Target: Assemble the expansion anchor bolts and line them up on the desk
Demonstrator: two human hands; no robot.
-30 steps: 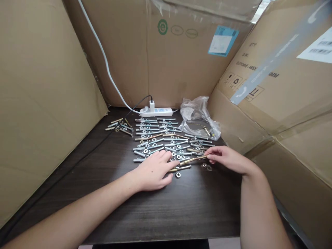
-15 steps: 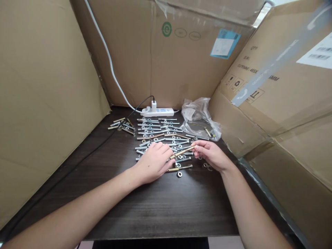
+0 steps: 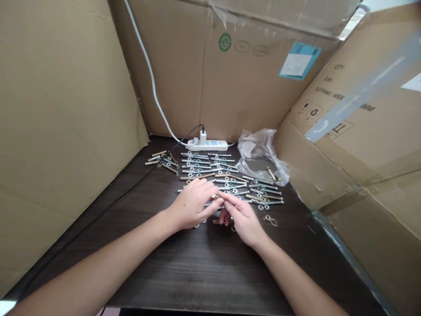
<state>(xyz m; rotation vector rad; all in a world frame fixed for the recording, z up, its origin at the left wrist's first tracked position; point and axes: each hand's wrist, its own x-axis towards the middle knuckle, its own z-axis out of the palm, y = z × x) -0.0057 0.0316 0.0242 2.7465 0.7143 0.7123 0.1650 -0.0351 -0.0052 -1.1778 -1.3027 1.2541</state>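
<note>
Rows of long metal bolts (image 3: 210,166) with washers lie on a dark wooden table (image 3: 210,263). My left hand (image 3: 194,204) rests over the near rows, its fingers curled and pinching a small metal part (image 3: 215,196) at the fingertips. My right hand (image 3: 240,215) meets it from the right, fingers pinched against the same spot. A gold-coloured bolt (image 3: 219,221) lies just under both hands. I cannot make out how much of the part each hand holds.
A white power strip (image 3: 207,145) with a plugged charger sits at the back. A crumpled clear plastic bag (image 3: 259,153) lies at the back right. Cardboard walls (image 3: 59,123) enclose the table on three sides. Loose washers (image 3: 271,219) lie right of my hands.
My right hand carried a gold-coloured bolt leftward and closed in on my left hand. The two hands now touch at the fingertips. The camera tilted slightly.
</note>
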